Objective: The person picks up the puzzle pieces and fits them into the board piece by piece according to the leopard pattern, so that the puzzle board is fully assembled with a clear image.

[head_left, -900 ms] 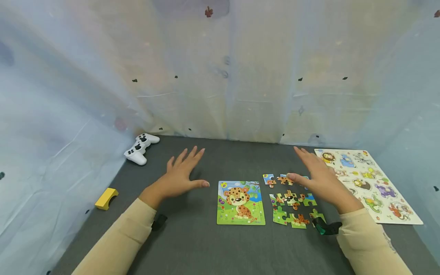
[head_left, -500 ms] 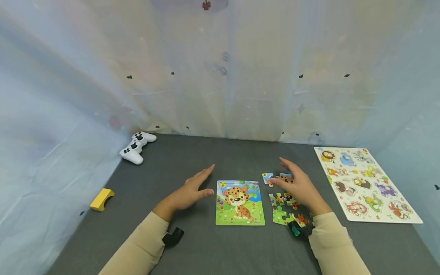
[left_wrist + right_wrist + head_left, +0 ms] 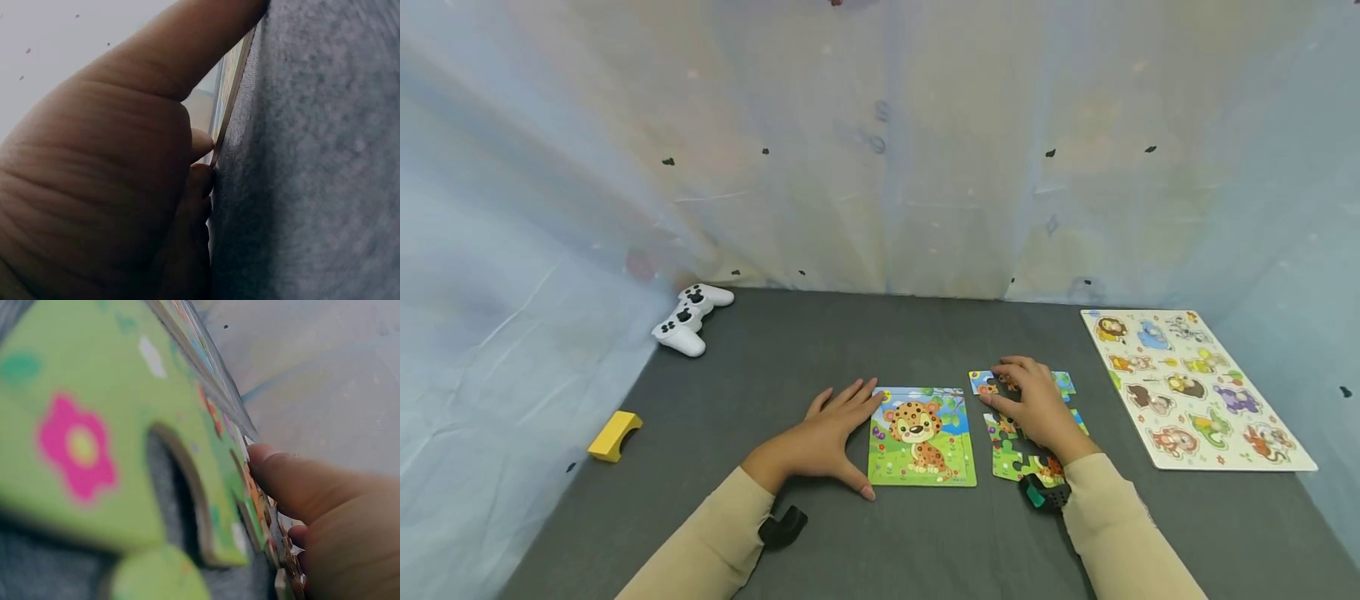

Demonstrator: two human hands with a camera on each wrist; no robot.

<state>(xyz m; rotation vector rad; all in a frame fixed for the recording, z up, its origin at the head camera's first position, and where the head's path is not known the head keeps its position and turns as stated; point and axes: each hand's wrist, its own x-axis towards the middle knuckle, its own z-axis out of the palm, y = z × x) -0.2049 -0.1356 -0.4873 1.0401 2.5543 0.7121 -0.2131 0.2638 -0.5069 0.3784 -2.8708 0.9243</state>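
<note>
Head view: at lower centre, the leopard board (image 3: 917, 437) is lying flat on the grey table (image 3: 850, 558), showing a whole printed picture; just right of it, the puzzle pieces (image 3: 1006, 461) are lying in a loose group, gaps showing between several, and none is visibly lying on the board, which is suggesting an early stage with the joining left to do; the left hand (image 3: 827, 442) is resting at the board's left edge, fingers spread, while the right hand (image 3: 1037, 408) is bending over the pieces and hiding some. Left wrist view: fingertips at centre are appearing to meet the board's thin edge. Right wrist view: the thumb (image 3: 281, 472), right of centre, is reaching the farther pieces; whether it is pinching one, the pictures are not showing
</note>
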